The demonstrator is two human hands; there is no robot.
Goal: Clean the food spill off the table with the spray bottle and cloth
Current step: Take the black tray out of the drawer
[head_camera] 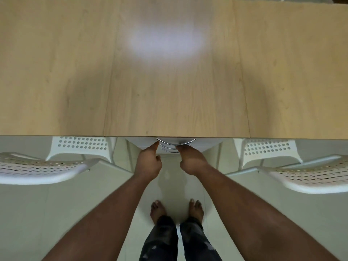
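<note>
Tabletop [169, 95] pale wood, bright glare patch at far centre (no spill discernible). Both hands below its near edge: left hand [148, 162] with forefinger extended, other fingers loosely curled; right hand [190, 161] fingers touching stacked metal rims [176, 146]. White perforated chairs [37, 168] flank either side.
</note>
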